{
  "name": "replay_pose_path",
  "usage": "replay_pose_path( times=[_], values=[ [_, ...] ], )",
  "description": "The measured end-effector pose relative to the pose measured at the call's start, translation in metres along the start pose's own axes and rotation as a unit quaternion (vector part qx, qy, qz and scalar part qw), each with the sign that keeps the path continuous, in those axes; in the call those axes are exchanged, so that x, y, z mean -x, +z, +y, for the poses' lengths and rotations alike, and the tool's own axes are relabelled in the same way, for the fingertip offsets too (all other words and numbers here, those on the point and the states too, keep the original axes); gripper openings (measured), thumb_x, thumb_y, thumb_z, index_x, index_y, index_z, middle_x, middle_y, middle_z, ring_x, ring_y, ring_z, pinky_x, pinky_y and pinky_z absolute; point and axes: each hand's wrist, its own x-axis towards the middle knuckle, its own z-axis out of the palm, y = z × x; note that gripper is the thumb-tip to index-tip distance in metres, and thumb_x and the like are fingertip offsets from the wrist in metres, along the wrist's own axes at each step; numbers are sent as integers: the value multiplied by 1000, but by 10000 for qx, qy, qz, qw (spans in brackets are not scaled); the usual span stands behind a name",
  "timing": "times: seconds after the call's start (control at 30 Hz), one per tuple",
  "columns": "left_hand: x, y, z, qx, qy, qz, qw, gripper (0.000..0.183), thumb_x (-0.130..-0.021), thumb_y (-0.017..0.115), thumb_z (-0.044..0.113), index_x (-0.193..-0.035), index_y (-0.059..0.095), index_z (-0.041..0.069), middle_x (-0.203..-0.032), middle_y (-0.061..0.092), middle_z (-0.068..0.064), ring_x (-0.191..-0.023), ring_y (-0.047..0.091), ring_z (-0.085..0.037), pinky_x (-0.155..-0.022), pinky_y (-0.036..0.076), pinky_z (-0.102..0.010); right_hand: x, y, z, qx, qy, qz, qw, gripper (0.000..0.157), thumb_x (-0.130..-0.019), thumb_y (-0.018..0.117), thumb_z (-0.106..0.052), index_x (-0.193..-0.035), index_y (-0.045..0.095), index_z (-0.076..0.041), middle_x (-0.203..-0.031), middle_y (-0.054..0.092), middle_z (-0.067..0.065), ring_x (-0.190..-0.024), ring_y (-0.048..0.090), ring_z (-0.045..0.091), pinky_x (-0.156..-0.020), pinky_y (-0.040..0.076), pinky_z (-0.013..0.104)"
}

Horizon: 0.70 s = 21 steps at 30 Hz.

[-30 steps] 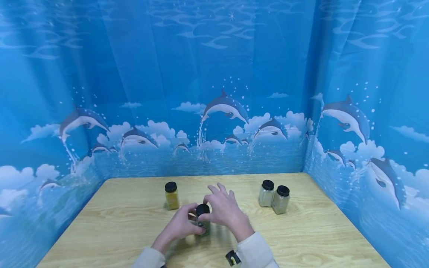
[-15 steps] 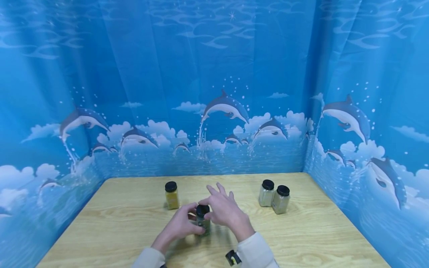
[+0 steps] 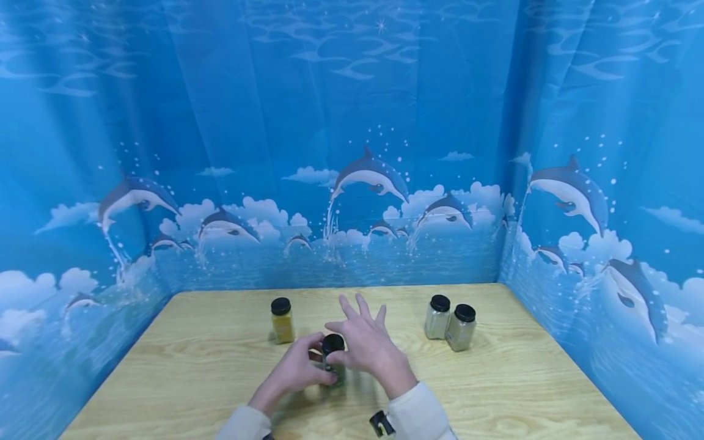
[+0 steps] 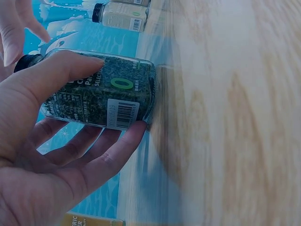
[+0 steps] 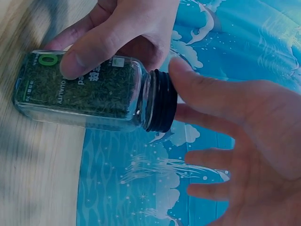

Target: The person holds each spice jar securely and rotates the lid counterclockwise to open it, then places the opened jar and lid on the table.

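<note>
A glass spice jar of dried green herbs [image 4: 124, 89] with a black screw lid [image 5: 163, 101] stands upright on the table. My left hand [image 3: 297, 368] grips its body, thumb on the label side and fingers around the opposite side. In the left wrist view, the little finger reaches close to the jar's base. At the lid, my right hand [image 3: 370, 347] has its fingers spread. Its thumb [image 5: 188, 77] lies at the lid's edge in the right wrist view; whether it touches is hard to tell. The right index finger is extended away from the lid.
A jar of yellow powder [image 3: 283, 327] stands behind and left of my hands. Toward the right, a jar with pale contents [image 3: 437, 322] is beside a greyish-beige jar [image 3: 461, 333]. A blue dolphin curtain [image 3: 352, 256] rises behind the wooden table [image 3: 511, 391].
The right index finger swept leftward across the lid, then straightened and came off it as the right fingers spread. My left hand and the jar stayed in place.
</note>
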Motion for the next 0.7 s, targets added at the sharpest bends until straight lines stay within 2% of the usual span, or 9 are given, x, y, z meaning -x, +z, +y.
replay_pose_path(
  times=[0.17, 0.33, 0.5, 0.7],
  values=[
    [0, 0, 0, 62, 12, 13, 10000, 53, -63, 85, 16, -111, 61, 13, -105, 65, -8, -94, 65, -21, -81, 56, -34, -2, 2, 0, 312, -26, 312, 9990, 49, -72, 75, -55, -112, 69, -28, -156, 30, 9, -145, 17, 42, -99, 9, 83],
    [0, 1, 0, 93, 54, 39, 9999, 50, -62, 85, 15, -107, 62, 14, -104, 65, -8, -92, 65, -19, -81, 56, -33, -3, 2, 2, 315, -52, 368, 9988, 42, -70, 76, -54, -104, 73, -28, -154, 33, 9, -144, 18, 43, -98, 10, 84],
    [-1, 1, 1, 60, 21, 29, 10000, 47, -62, 84, 15, -104, 62, 15, -104, 65, -8, -92, 65, -19, -81, 56, -33, -2, 2, 1, 242, -62, 318, 9992, 38, -71, 78, -48, -104, 73, -29, -154, 32, 10, -144, 17, 44, -97, 9, 84],
    [0, 0, 2, 34, -82, 29, 10000, 56, -62, 84, 15, -113, 61, 14, -105, 64, -8, -92, 65, -20, -81, 56, -33, 0, 0, -2, -5, -69, 112, 9999, 39, -75, 79, -30, -113, 69, -31, -157, 27, 11, -145, 10, 45, -96, 6, 85]
  ],
)
